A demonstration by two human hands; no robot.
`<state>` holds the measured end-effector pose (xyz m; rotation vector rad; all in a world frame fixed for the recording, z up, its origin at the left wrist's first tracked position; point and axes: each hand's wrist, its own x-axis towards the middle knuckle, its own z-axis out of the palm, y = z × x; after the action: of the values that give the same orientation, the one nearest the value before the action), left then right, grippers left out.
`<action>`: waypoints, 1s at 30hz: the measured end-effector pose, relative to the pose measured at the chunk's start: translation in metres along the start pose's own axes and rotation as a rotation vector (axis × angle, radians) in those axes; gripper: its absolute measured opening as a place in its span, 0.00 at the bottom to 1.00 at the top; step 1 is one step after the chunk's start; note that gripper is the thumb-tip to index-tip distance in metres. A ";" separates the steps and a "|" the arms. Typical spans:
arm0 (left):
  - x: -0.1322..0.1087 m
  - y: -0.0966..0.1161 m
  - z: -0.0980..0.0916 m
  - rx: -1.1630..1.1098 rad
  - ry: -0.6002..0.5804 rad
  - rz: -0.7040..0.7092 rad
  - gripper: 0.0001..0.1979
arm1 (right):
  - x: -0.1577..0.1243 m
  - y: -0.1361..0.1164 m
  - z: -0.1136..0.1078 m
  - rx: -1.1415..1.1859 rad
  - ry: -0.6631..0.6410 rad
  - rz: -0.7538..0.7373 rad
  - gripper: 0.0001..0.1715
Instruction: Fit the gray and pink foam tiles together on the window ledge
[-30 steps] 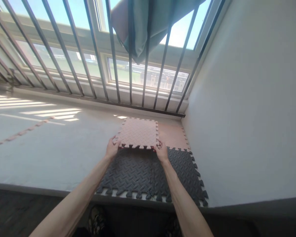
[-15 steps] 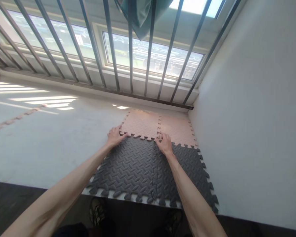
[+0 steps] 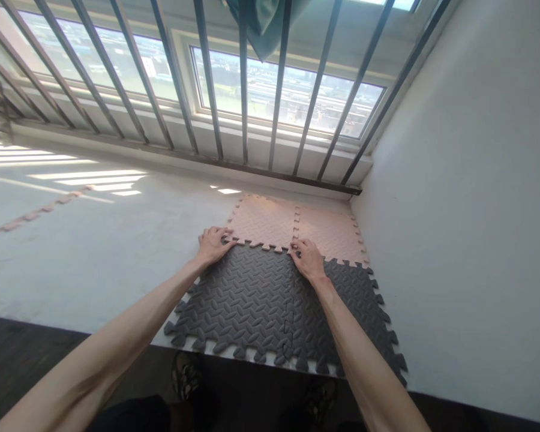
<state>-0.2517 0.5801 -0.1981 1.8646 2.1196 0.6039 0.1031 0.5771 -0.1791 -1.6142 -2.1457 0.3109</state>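
Note:
Two pink foam mat tiles (image 3: pixel 264 219) lie side by side by the railing, and two dark grey foam mat tiles (image 3: pixel 243 294) lie on the near side of them. My left hand (image 3: pixel 213 245) is at the left end of the pink and grey seam, its thumb and fingers closed about the toothed edges. My right hand (image 3: pixel 308 258) pinches where the tiles' corners meet, hiding part of the joint. The visible grey teeth sit close against the pink ones along the seam. The two grey tiles are joined to each other.
A metal railing (image 3: pixel 245 108) stands before the windows at the back. To the right rises a white wall (image 3: pixel 468 228). On the pale floor (image 3: pixel 94 258) at the left lies a pink toothed edge strip (image 3: pixel 38 213). Below the floor's near edge are shoes (image 3: pixel 186 375).
The view has shifted slightly. Both hands stay at the seam; the right hand's fingers have bent a little more over the joint.

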 end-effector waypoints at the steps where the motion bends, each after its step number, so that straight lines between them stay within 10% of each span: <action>1: 0.000 0.000 -0.001 0.003 -0.004 0.002 0.26 | 0.000 -0.002 -0.002 -0.024 -0.009 0.008 0.18; 5: -0.008 0.007 -0.003 0.073 0.083 0.049 0.23 | -0.003 -0.012 -0.006 -0.117 -0.021 0.011 0.20; 11: -0.048 0.030 0.013 0.154 -0.021 0.504 0.35 | -0.033 -0.028 0.012 -0.095 -0.066 -0.131 0.34; 18: -0.066 0.041 0.032 0.147 -0.139 0.412 0.48 | -0.046 -0.056 0.040 -0.009 -0.125 0.003 0.54; 30: -0.064 0.049 0.029 0.166 -0.170 0.415 0.37 | -0.041 -0.079 0.051 -0.014 -0.140 -0.025 0.40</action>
<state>-0.1865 0.5256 -0.2060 2.3795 1.7323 0.3389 0.0212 0.5185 -0.1991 -1.6151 -2.2744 0.4141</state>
